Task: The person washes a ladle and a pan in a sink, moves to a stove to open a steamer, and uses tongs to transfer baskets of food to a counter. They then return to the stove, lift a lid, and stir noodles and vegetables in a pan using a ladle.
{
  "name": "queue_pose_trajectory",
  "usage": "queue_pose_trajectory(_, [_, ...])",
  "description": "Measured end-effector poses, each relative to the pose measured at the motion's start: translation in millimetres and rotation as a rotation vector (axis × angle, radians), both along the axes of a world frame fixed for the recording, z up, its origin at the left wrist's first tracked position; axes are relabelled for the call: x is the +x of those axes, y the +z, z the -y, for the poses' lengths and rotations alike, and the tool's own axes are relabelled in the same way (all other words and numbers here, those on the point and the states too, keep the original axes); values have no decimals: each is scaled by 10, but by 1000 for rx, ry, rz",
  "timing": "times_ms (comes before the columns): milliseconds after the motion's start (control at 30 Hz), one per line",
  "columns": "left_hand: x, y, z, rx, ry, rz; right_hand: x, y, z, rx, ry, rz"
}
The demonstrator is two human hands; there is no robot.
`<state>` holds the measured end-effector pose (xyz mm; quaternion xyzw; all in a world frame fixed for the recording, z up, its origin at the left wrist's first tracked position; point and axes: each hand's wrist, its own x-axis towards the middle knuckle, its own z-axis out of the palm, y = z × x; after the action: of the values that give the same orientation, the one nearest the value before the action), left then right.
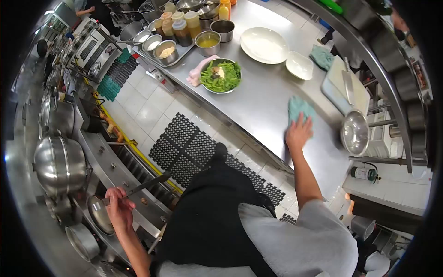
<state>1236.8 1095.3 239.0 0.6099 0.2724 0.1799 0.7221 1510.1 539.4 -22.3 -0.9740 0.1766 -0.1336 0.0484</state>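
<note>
My right hand (299, 133) lies on the steel counter (263, 99) with its fingers spread, the fingertips over the lower edge of a crumpled teal cloth (300, 109). Low on the left, my left hand (121, 207) is closed around the shaft of a long-handled metal utensil (150, 183). Its dark, thicker end points toward the middle of the view. Just beyond that hand, a round metal bowl shape (99, 214) overlaps the shaft's other end; I cannot tell whether the two are one piece.
A bowl of green vegetables (220, 78) stands near the counter's edge beside a pink cloth (198, 73). White dishes (264, 45), a cutting board (339, 87) with a knife (348, 83), and a tilted steel bowl (355, 133) lie further right. Black mats (184, 147) cover the floor.
</note>
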Motion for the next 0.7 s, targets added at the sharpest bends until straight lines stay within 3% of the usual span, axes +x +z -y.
queue_pose_trajectory(100, [523,172,-307,86,-6,-57,646,180,-960,5,125,-102])
queue_pose_trajectory(233, [1167,429,-673,183,33,-48,520,275,-1692,130,224,-120])
queue_pose_trajectory(300, [1401,464,-970,234,52,-13,199,217,-1700,158,293,-127])
queue_pose_trajectory(400, [1765,602,-1467,299,149,49,-397,135,-1056,118,371,-87])
queue_pose_trajectory(433, [1894,662,-1646,323,189,75,-569,239,-811,128,308,-112])
queue_pose_trajectory(533, [2402,817,-2254,394,205,303,-1020,-213,231,-259,-354,-120])
queue_pose_trajectory(567, [2612,868,-2446,392,219,369,-1161,-360,727,-462,-411,-551])
queue_pose_trajectory(600, [2865,907,-2632,415,223,439,-977,20,580,-287,-719,-638])
queue_pose_trajectory(633, [3146,925,-2804,433,222,505,-997,-74,718,-181,-894,-501])
queue_pose_trajectory(700, [3802,896,-3112,437,218,591,-942,-57,350,-155,-844,-375])
